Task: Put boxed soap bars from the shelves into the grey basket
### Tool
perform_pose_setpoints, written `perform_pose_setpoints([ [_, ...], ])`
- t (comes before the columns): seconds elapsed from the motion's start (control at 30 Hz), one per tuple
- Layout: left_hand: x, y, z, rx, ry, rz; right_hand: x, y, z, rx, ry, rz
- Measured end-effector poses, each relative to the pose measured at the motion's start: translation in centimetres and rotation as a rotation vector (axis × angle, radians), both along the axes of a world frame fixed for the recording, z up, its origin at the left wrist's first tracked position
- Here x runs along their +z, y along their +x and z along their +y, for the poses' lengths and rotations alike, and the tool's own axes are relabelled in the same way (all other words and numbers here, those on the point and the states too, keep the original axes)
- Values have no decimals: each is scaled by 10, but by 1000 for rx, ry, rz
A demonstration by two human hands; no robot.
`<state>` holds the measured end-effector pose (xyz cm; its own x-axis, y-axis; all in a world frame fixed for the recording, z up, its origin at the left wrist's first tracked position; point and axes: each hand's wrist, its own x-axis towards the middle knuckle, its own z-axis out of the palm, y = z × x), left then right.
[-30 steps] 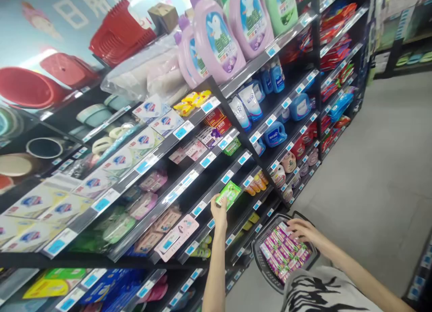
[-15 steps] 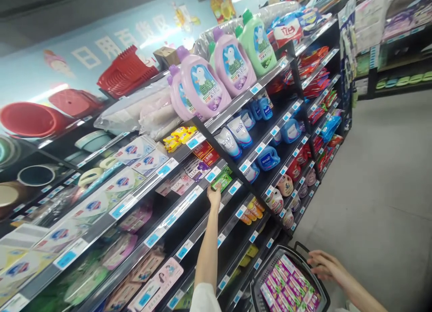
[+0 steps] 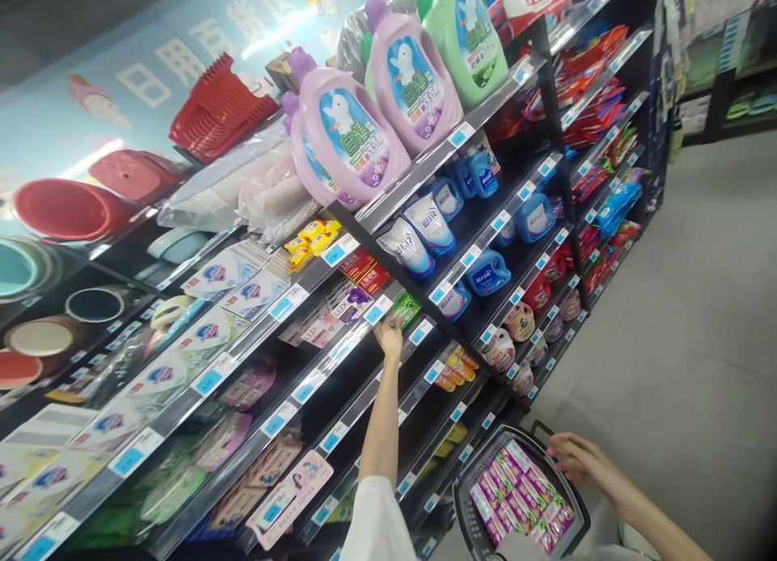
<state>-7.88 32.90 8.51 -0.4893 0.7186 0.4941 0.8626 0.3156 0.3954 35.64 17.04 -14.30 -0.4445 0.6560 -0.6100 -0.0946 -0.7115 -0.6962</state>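
My left hand (image 3: 389, 335) is raised to a middle shelf and is closed on a green soap box (image 3: 403, 308) at the shelf's front edge, next to boxes of Lux soap (image 3: 349, 300). My right hand (image 3: 575, 456) rests with fingers spread on the far rim of a black shopping basket (image 3: 469, 511) at the bottom. The basket holds several pink and green boxes (image 3: 523, 498) packed in rows.
Black store shelves (image 3: 425, 168) run from left to right, with blue price tags along their edges. Big purple and green detergent bottles (image 3: 346, 140) stand on top, blue refill pouches below. Red basins (image 3: 66, 209) sit at the left. The grey aisle floor (image 3: 698, 334) lies at the right.
My left hand has lifted the green box from a lower shelf up to the middle shelf. My right hand has slid from on top of the boxes to the basket's rim.
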Motion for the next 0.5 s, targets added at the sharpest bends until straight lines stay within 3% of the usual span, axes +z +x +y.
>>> perform_pose_setpoints([
  [0.33,12,15,8,-19,-61,47,1,17,-3,-45,-70,-4],
  [0.43,12,25,-7,-36,25,41,-4,23,-6,-42,-67,-37],
  [0.5,-6,39,-37,-74,206,53,-12,28,-9,-39,-76,-83],
])
